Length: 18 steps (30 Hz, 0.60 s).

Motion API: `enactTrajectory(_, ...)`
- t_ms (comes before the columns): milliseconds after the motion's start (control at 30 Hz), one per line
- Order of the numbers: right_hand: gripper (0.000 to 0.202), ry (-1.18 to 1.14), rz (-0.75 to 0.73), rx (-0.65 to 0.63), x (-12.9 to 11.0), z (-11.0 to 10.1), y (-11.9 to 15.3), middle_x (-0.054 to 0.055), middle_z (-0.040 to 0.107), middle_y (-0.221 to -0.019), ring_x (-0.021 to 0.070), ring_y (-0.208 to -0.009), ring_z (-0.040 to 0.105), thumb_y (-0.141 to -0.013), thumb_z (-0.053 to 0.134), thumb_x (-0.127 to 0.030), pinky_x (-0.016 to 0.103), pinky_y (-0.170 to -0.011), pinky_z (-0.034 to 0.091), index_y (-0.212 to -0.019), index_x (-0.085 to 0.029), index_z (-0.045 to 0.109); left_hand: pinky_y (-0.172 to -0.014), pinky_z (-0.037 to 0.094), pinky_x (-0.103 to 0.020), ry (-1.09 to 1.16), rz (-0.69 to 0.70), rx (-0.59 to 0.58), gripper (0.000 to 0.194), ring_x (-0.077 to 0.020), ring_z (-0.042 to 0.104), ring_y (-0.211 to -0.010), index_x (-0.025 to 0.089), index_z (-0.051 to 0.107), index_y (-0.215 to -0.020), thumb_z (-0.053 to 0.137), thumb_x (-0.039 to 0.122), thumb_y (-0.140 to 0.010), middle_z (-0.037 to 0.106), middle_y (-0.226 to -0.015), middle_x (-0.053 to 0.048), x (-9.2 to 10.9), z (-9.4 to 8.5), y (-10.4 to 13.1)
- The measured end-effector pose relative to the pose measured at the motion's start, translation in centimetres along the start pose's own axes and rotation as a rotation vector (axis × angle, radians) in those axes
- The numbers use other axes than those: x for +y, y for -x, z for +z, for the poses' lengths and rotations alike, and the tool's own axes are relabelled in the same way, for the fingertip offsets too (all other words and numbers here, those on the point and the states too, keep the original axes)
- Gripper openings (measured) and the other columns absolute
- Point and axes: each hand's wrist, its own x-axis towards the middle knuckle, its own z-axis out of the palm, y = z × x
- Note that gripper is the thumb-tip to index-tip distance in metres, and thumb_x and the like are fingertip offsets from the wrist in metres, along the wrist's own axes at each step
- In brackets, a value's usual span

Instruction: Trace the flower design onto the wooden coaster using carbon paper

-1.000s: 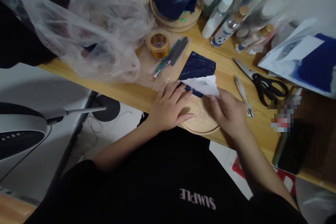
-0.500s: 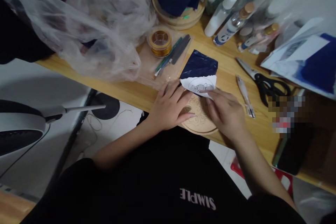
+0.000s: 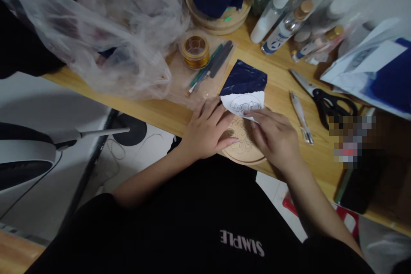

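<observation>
A round wooden disc [image 3: 241,143] with a drawn pattern lies at the table's front edge, partly under both hands. White paper [image 3: 243,102] with a line drawing extends over its far side, and dark blue sheet [image 3: 245,78] shows beyond the paper. My left hand [image 3: 208,130] rests with spread fingers on the disc's left side, near the paper's edge. Thumb and fingers of my right hand [image 3: 276,137] pinch the paper's near right edge, which is slightly lifted.
Black-handled scissors [image 3: 324,98] and a packaged pen [image 3: 301,116] lie to the right. Beyond are a gold wire spool [image 3: 195,51], tools [image 3: 213,66], bottles [image 3: 279,36] and a round wooden box [image 3: 221,25]. A plastic bag [image 3: 118,38] covers the left side.
The near edge of the paper has shifted slightly, and more of its drawing shows beside my right fingers. My left hand has hardly moved.
</observation>
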Motion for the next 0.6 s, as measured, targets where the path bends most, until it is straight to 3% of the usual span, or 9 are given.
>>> enactTrajectory(433,0.023,0.081,0.002,0.043,-0.14,0.09,-0.21,0.009,0.076,-0.11,0.0221,-0.103,0.072,-0.091,0.056,-0.017,0.038,-0.085,0.061,-0.112,-0.02,0.064,-0.116,0.03,-0.056,-0.014,-0.002,0.018,0.061,-0.0363,0.042,-0.139,0.014,0.054,-0.135,0.047,0.058,-0.095,0.055,-0.141,-0.017,0.05,0.18,0.02)
enactTrajectory(600,0.022,0.086,-0.071,-0.002,-0.59,-0.18,-0.22,0.009,0.076,-0.112,0.0234,-0.107,0.071,-0.089,0.058,-0.013,0.038,-0.092,0.06,-0.11,-0.018,0.064,-0.114,0.035,-0.056,-0.046,0.016,0.024,0.055,-0.0368,0.046,-0.136,0.013,0.062,-0.123,0.041,0.057,-0.097,0.056,-0.141,-0.018,0.07,-0.23,-0.17)
